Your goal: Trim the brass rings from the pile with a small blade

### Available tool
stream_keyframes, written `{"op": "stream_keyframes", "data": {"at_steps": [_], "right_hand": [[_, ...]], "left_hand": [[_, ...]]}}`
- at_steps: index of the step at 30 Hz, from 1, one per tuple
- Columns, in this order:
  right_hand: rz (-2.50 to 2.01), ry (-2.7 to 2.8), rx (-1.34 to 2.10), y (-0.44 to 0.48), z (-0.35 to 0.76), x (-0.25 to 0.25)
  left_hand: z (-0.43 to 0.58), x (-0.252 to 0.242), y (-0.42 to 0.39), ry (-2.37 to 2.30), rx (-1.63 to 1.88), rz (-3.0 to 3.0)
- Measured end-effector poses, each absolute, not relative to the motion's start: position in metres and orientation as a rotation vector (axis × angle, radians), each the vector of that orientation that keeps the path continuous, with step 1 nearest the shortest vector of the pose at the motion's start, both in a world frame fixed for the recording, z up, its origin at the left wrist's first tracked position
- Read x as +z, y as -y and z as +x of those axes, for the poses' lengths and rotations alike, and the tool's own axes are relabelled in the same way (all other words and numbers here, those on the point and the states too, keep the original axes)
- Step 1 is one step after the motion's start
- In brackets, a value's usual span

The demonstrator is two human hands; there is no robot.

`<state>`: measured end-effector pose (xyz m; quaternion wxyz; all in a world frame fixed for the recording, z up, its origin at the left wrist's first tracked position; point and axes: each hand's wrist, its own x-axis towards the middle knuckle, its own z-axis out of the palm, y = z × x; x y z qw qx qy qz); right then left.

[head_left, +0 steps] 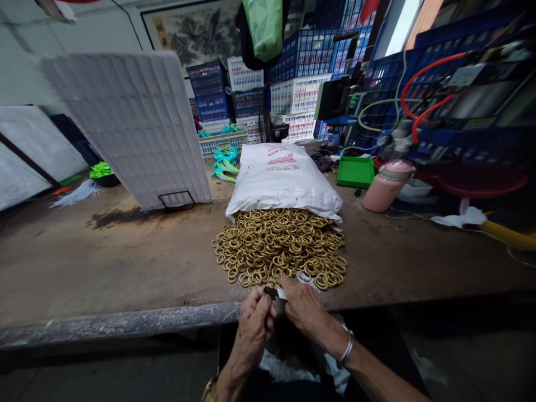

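Both hands meet at the table's front edge, just below a pile of brass-coloured rings (276,243). My left hand (253,321) is closed, pinching a small dark piece (270,291) between thumb and fingers. Fingers curled, my right hand (302,308) grips a small white piece (282,293) that touches or nearly touches the dark one. Both pieces are too small to name. The rings spill from the mouth of a white woven sack (285,178) with red print. A bit of clear plastic (307,281) lies by the nearest rings.
A tall white padded panel (134,128) stands left on a wire stand (176,200). To the right are a green tray (355,171), a pink flask (387,187) and a machine with orange hoses (414,125). Blue and white crates (299,95) are stacked behind.
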<state>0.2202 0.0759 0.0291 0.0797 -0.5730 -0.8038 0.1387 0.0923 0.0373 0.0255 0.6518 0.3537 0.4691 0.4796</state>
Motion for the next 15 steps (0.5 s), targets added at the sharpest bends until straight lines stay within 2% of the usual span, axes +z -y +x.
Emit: {"op": "stream_keyframes", "data": {"at_steps": [8,15], "right_hand": [[-1.721,2.408,0.498,-0.073,0.213,0.033],[-1.705,2.413,0.291,-0.066,0.214,0.028]], "left_hand": [[0.090,0.035,-0.031,-0.841,1.116,0.545],[0.090,0.030,-0.025,-0.822,1.147,0.558]]}}
